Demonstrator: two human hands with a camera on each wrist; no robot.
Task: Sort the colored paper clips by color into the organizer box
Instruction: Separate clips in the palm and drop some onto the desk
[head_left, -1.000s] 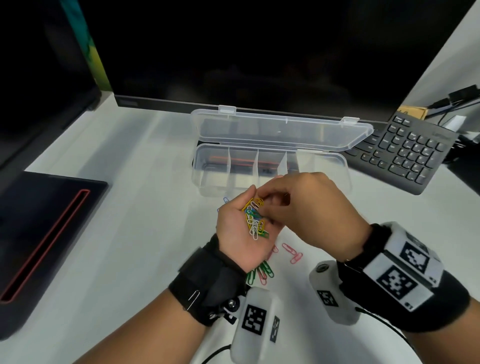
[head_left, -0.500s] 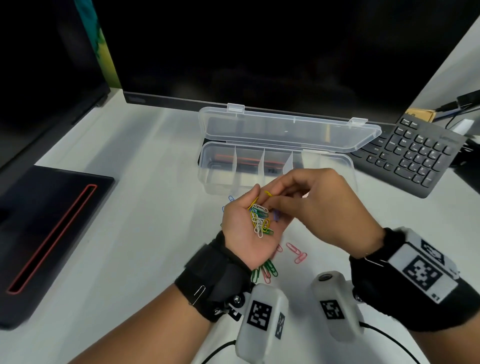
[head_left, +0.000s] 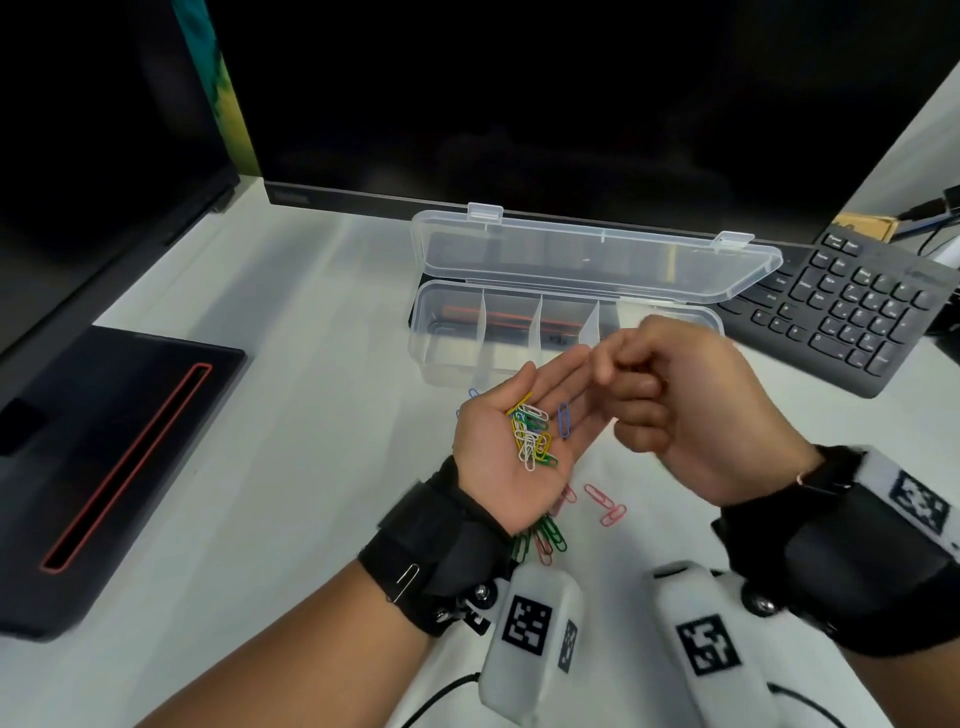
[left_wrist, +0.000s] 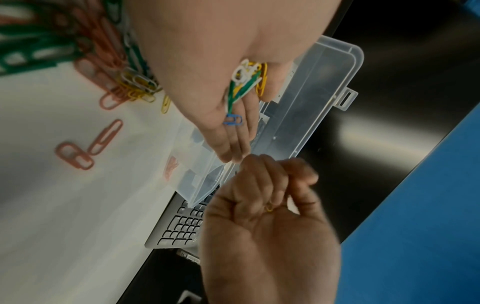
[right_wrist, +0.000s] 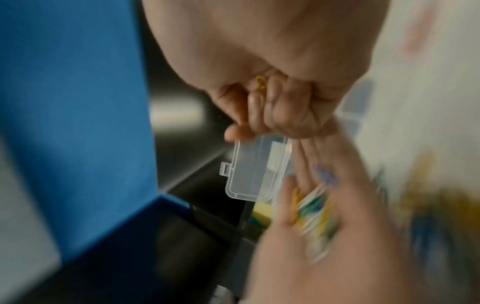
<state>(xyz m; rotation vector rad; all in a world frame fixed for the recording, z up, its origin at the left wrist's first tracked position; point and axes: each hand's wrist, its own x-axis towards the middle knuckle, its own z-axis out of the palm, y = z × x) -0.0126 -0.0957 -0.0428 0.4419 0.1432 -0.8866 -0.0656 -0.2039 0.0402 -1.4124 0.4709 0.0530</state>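
- Head view: the left hand (head_left: 511, 447) lies palm up with fingers nearly straight, serving as a tray for a mixed heap of clips (head_left: 531, 434), so one colour can be picked out.
- The right hand (head_left: 691, 410) is curled, pinching a yellow clip (left_wrist: 269, 206), just in front of the organizer box (head_left: 566, 332).
- Loose pink clips (head_left: 605, 503) lie on the desk (head_left: 291, 415); the keyboard (head_left: 852, 306) sits right of the box; nothing blocks its compartments.
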